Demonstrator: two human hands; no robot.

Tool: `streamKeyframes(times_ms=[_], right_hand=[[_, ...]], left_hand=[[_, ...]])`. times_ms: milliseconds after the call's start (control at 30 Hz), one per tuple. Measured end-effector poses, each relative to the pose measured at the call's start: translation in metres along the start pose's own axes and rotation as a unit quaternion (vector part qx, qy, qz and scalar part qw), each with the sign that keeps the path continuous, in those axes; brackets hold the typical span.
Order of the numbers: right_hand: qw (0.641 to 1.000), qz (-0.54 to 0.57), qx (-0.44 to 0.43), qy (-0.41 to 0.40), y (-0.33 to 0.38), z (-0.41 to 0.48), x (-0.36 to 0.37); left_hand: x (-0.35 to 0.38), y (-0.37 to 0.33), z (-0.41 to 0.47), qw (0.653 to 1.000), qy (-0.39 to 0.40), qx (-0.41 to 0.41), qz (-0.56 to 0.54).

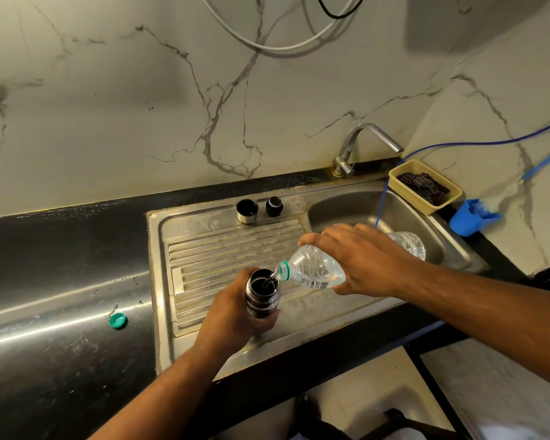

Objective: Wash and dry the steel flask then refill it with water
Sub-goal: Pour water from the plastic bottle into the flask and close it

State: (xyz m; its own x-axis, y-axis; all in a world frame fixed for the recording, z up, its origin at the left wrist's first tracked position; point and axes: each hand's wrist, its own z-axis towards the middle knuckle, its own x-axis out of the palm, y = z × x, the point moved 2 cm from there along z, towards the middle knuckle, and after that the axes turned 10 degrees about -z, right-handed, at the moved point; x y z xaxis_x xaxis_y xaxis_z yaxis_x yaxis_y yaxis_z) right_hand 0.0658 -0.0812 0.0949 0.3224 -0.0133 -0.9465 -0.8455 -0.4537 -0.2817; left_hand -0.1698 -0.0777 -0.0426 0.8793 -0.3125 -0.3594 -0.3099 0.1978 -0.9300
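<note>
My left hand (235,315) grips the dark steel flask (263,293) upright over the ribbed drainboard (223,249), its mouth uncovered. My right hand (359,258) holds a clear plastic water bottle (315,269) tipped to the left, its green-ringed neck at the flask's mouth. A thin stream of water runs from the bottle into the flask. The flask's cup lid (247,210) and its black stopper (273,206) stand at the back of the drainboard. The bottle's green cap (118,321) lies on the black counter to the left.
The sink basin (346,211) lies to the right under a steel tap (359,144). A yellow basket (425,184) with a dark scrubber and a blue holder (470,217) sit at the back right. A blue hose (382,198) hangs into the basin. The counter (61,281) is wet.
</note>
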Motion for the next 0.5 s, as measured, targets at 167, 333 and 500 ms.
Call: streamKeyframes(times_ms=[167,333,500], right_hand=[[1.0,0.005,0.002,-0.004,-0.0001,-0.0011,-0.0014],[1.0,-0.004,0.005,-0.01,-0.0001,-0.0023,-0.0011],[1.0,-0.007,0.003,-0.008,0.0002,-0.0025,-0.001]], left_hand=[[-0.0001,-0.001,0.0004,1.0,0.001,0.002,0.005],[0.0,-0.0015,0.0,1.0,-0.002,0.005,0.006],[0.0005,-0.0012,0.0007,1.0,-0.005,0.007,0.003]])
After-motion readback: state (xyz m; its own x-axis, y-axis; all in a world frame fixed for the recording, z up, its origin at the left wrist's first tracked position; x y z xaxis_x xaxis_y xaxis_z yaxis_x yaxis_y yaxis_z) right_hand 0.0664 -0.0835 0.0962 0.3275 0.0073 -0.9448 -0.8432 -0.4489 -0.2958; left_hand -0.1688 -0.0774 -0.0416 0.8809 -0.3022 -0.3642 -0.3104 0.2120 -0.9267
